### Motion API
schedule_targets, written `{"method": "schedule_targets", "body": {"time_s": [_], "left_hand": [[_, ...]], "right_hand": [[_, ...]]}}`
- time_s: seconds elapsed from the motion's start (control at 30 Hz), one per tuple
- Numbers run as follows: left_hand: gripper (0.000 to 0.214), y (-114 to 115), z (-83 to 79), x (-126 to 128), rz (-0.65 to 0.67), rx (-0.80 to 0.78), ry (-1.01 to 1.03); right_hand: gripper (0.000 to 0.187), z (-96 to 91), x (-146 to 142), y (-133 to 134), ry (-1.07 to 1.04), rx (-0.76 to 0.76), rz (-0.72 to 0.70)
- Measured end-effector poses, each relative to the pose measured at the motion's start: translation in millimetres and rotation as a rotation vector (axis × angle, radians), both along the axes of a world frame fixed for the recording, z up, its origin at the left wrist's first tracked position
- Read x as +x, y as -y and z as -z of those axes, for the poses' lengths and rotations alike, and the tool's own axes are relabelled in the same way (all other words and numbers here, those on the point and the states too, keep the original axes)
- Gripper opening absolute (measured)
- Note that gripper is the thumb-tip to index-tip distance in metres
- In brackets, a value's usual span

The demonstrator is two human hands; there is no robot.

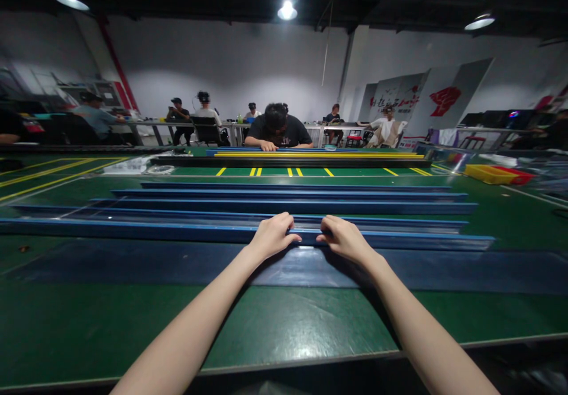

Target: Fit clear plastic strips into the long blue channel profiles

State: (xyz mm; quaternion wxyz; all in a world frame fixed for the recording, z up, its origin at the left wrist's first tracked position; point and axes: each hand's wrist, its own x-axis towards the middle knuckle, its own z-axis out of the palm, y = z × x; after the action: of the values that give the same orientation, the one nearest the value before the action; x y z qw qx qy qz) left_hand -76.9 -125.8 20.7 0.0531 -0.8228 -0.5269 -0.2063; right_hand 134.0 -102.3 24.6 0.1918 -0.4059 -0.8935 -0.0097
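A long blue channel-shaped strip (177,231) with raised edges lies crosswise on the green tabletop (288,324). My left hand (274,234) grips its near raised edge left of the middle, thumb on the near side and fingers curled over the top. A short gap to the right, my right hand (341,236) pinches the same edge in the same way. The undersides of both hands' fingers are hidden behind the edge. Just nearer to me, a flat dark blue strip (133,264) stretches across the table under my wrists.
Several more blue strips (399,207) lie parallel beyond my hands. Farther back are black and yellow lengths (310,155), with a co-worker (279,126) leaning over the far edge. A yellow tray (488,174) and a red tray (519,176) stand at the right.
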Motion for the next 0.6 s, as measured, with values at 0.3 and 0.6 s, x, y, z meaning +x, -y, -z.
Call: {"method": "schedule_targets", "body": {"time_s": [0.3,0.6], "left_hand": [[0.028,0.7,-3.6,0.4,0.027,0.065,-0.094],[0.03,2.5,-5.0,1.1,-0.038,0.042,-0.112]], "right_hand": [[0.009,-1.3,-1.7,1.9,0.007,-0.001,0.036],[0.008,-5.0,-1.3,0.9,0.047,-0.006,0.018]]}}
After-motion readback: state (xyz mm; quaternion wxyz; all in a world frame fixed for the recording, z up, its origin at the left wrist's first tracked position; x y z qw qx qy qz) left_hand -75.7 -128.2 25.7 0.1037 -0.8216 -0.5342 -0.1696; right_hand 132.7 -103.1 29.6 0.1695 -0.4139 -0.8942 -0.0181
